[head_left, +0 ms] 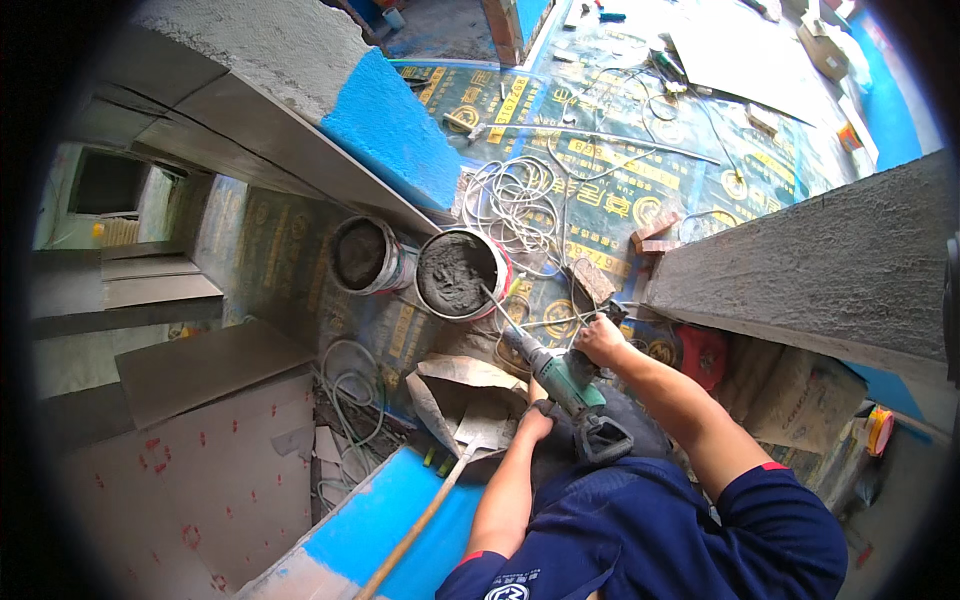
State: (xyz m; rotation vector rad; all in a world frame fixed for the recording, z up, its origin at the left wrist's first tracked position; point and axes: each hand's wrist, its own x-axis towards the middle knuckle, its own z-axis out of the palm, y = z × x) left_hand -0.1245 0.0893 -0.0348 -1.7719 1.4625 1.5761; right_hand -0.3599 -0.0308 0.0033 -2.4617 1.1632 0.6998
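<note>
A green and grey electric mixing drill (572, 388) is between my hands, with its rod dipping into grey mortar (452, 275). The mortar fills much of a round bucket (507, 268). My right hand (600, 342) is closed around a dark grip on the drill's right side. At the tool's left side, my left hand (537, 420) is closed against a dark grip, its fingers partly hidden. An opened paper bag (428, 400) sits left of that hand. Across the bag's mouth lies the blade of a wooden-handled shovel (430, 518).
A second bucket (360, 255) holding grey material stands left of the first. Coiled white cable (515, 200) lies on the printed floor covering beyond them. Rough concrete walls (800, 255) rise on both sides. Brick pieces (655, 235) rest by the right wall.
</note>
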